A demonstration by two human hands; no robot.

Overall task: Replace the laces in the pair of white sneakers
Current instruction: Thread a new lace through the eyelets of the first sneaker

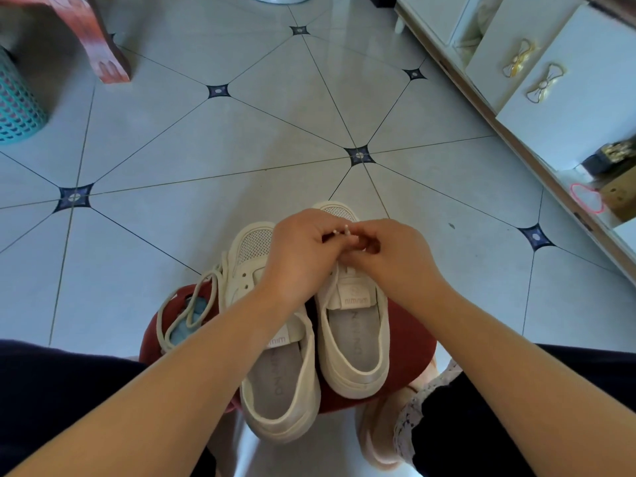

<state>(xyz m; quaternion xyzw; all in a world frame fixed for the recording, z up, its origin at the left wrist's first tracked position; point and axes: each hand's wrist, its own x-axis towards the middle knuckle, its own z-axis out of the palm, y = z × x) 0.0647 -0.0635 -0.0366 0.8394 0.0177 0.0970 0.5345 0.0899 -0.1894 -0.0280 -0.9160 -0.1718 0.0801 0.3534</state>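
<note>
Two white sneakers stand side by side on a red stool (409,342), toes pointing away from me. Over the right sneaker (354,339) my left hand (299,249) and my right hand (399,256) meet, both pinching a white lace whose two tips (342,231) stick up between my fingers. Where the lace enters the eyelets is hidden by my hands. The left sneaker (275,373) has bare eyelets. A loose cream lace (192,304) lies looped on the stool to its left, over a pale blue cloth.
Grey tiled floor (206,149) stretches ahead. A white cabinet (537,80) with bow-shaped handles runs along the right. A teal basket (17,98) and a reddish furniture leg (103,46) stand at the far left. My knees flank the stool.
</note>
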